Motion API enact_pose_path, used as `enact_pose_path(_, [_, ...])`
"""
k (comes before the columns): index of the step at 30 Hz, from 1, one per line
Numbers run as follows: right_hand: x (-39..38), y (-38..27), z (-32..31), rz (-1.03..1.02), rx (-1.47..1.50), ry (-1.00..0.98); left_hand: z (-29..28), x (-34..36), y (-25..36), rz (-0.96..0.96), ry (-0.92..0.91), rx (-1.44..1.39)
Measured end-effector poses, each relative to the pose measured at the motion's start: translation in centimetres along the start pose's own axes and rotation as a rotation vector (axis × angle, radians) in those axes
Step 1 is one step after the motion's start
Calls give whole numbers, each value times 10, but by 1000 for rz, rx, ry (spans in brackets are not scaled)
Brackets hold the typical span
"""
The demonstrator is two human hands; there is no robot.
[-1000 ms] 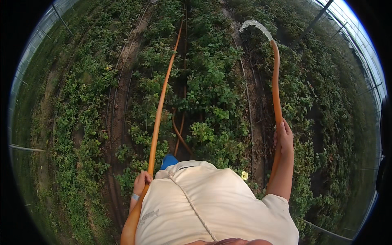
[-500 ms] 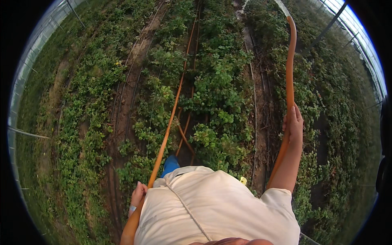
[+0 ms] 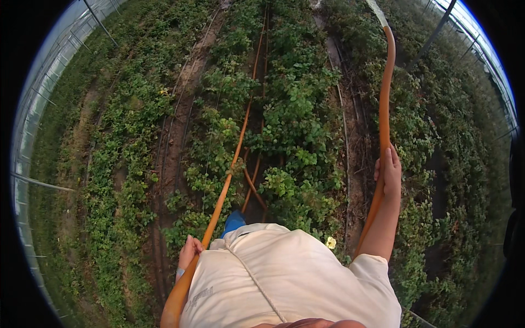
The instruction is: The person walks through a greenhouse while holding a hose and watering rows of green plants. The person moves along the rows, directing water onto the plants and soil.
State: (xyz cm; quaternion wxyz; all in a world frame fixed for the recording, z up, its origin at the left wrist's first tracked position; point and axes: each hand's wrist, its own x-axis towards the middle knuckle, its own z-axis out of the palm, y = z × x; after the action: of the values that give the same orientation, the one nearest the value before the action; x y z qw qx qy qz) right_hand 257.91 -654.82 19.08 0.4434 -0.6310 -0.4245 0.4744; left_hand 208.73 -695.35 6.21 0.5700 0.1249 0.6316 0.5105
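Observation:
An orange hose (image 3: 385,104) rises along the right side, its open end near the top edge pouring out a stream of water (image 3: 375,12). My right hand (image 3: 390,172) is wrapped round this hose below its end, with the arm stretched forward. Low on the left, another stretch of orange hose (image 3: 221,198) runs past my hip and away between the plants. My left hand (image 3: 189,252) is closed at that stretch, fingers bent against it; part of the grip is hidden behind the hose.
Rows of leafy green plants (image 3: 298,128) stretch ahead, with bare soil strips (image 3: 174,147) and thin dark pipes between them. More hose (image 3: 253,186) crosses on the ground near my blue boot (image 3: 234,221). Metal posts (image 3: 435,34) stand at both sides. A pale yellow flower (image 3: 331,242) is beside my shirt.
The hose end and my right hand have shifted slightly down and left in view. My left hand sits a little higher and further right. Water keeps flowing; both grips look the same.

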Motion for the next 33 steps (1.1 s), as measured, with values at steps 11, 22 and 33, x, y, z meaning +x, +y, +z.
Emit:
enact_pose_path(11, [-71,77,-20,255,-121,23,19,46,24,-50,-142,-29])
enact_pose_path(22, [-172,164,-54,405,-98,142,-6,99,61,-54,-313,14])
enact_pose_path(33, [-233,184,-64,488,-95,190,2,124,80,-75,-359,124])
